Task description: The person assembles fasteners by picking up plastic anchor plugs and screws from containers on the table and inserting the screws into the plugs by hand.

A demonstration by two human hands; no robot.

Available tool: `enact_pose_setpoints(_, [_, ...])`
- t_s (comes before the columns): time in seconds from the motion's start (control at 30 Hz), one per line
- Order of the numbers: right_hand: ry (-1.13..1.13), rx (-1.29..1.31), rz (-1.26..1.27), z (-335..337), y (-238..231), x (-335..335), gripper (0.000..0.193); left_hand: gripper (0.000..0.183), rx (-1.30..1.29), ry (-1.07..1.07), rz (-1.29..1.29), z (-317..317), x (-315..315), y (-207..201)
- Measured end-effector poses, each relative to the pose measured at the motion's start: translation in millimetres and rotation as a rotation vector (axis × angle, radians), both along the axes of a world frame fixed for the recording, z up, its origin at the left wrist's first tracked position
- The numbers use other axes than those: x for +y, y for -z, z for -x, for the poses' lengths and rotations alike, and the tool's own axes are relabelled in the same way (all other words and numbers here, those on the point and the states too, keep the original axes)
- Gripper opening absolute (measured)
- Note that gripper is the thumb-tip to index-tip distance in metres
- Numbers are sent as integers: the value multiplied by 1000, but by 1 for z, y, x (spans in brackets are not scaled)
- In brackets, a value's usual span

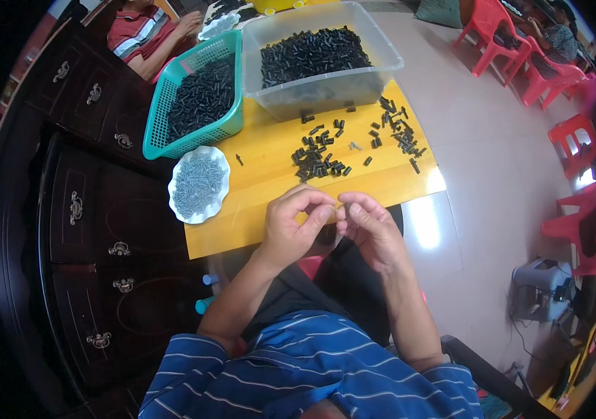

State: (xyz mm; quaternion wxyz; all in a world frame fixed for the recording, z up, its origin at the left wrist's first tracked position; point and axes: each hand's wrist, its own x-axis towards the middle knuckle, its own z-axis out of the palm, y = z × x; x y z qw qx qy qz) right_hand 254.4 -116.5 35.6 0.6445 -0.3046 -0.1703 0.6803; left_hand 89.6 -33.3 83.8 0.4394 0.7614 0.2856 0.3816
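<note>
Both hands meet just past the near edge of the table [263, 202], fingertips nearly touching. Left hand [294, 225]: thumb and forefinger curled toward each other. Right hand [373, 230]: thumb laid in against bent fingers. Cannot tell whether either is clamped on a piece; tips too small and overlapped. Beyond them, on the table, a loose heap of small black pieces [319, 162], some standing, some on their sides. A second scatter [404, 136] lies to the right, near the table's edge. Behind: a translucent bin [285, 103] and, to its left, a green basket [150, 143], both loaded with black pieces. Nearer, left, a white scalloped dish [224, 171] of small silvery parts [199, 185].
</note>
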Motion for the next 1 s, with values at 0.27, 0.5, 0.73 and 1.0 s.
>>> enact_pose_setpoints(0.27, [11,126,59,-1,1,2,22,8,12,-29,-151,-3,-2,0])
enact_pose_setpoints(0.5, [-48,152,-17,2,6,2,17,9,-3,-66,-194,-8,-7,2])
enact_pose_setpoints(0.73, [-97,159,-29,1,4,2,13,7,-25,-40,-197,-8,-7,5])
enact_pose_setpoints(1.0, [-85,201,-23,3,4,2,11,11,-148,20,-43,-7,-7,15])
